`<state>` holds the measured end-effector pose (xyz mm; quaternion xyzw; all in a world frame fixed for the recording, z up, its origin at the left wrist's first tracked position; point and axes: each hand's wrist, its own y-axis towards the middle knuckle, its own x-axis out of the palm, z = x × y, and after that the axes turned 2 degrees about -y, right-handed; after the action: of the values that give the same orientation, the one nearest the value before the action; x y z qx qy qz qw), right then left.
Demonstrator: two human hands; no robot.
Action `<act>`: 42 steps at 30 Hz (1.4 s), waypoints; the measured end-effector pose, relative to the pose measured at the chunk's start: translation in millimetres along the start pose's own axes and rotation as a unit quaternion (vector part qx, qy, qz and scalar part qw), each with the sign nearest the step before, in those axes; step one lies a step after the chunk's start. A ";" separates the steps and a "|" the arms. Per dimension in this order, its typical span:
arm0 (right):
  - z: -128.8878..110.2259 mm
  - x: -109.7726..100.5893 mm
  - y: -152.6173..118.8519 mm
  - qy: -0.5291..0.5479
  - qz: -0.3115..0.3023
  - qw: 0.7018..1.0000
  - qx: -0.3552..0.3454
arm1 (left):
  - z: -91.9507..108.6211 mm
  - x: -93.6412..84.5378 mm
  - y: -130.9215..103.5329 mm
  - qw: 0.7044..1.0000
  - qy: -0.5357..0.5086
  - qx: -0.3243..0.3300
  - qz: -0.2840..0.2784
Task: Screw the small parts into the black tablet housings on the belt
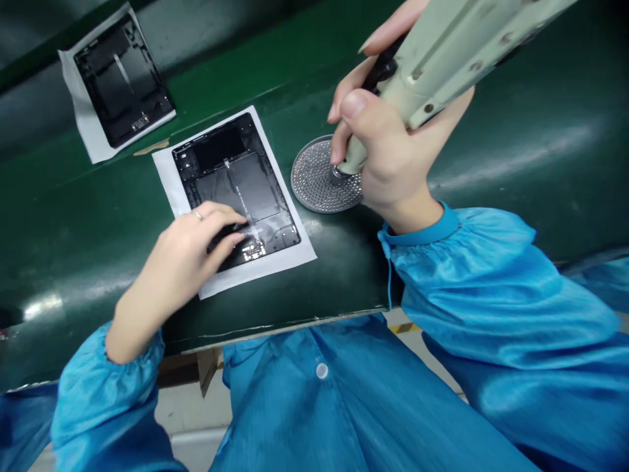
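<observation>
My right hand (388, 141) is wrapped round a pale green electric screwdriver (442, 72). The driver's tip points down at a round metal plate (314, 177) dotted with small holes, a screw tray by its look. To the left, a black tablet housing (255, 187) with exposed inner parts lies on a white sheet (260, 275). My left hand (196, 246) rests over the lower left of this housing. Its thumb and forefinger are bent, with a small gap between their tips, and nothing shows in them. The other fingers of that hand are partly hidden.
A second opened tablet housing (122, 82) lies on another white sheet (88, 131) at the upper left. A torn brown strip (151, 147) shows on the green work surface (98, 223). The bench's front edge (295, 324) runs just before my blue work coat (304, 406).
</observation>
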<state>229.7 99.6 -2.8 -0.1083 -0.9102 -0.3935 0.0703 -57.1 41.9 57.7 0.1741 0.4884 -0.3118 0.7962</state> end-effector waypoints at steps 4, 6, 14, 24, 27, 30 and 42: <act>1.3 -1.9 -1.0 -0.004 0.002 1.000 -0.007 | -25.4 -21.1 3.8 0.997 -0.018 -0.059 -0.049; 3.6 -2.7 -0.8 -0.001 -0.007 1.000 -0.021 | -35.5 -20.3 0.4 0.994 -0.030 -0.057 -0.087; 6.0 -2.6 -1.5 -0.003 -0.018 0.999 -0.045 | -47.9 -3.6 1.9 0.993 -0.054 -0.043 -0.091; 14.0 -9.8 -4.7 -0.026 -0.001 0.999 -0.047 | -31.1 15.2 11.3 0.992 -0.107 -0.007 0.064; 7.7 -10.2 -5.7 -0.015 -0.004 1.000 -0.011 | -21.6 28.4 17.5 0.983 -0.127 -0.002 0.135; 4.9 -9.1 -6.3 0.023 0.001 1.000 -0.018 | -12.8 46.7 22.9 0.955 -0.237 0.004 0.177; 7.3 -1.6 -5.9 0.043 -0.002 0.998 -0.049 | 13.2 82.1 34.9 0.933 -0.308 -0.039 0.184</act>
<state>229.5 100.8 -12.3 -0.0924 -0.8862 -0.4420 0.1036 1.9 33.4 -10.0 0.1254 0.1906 -0.1792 0.9570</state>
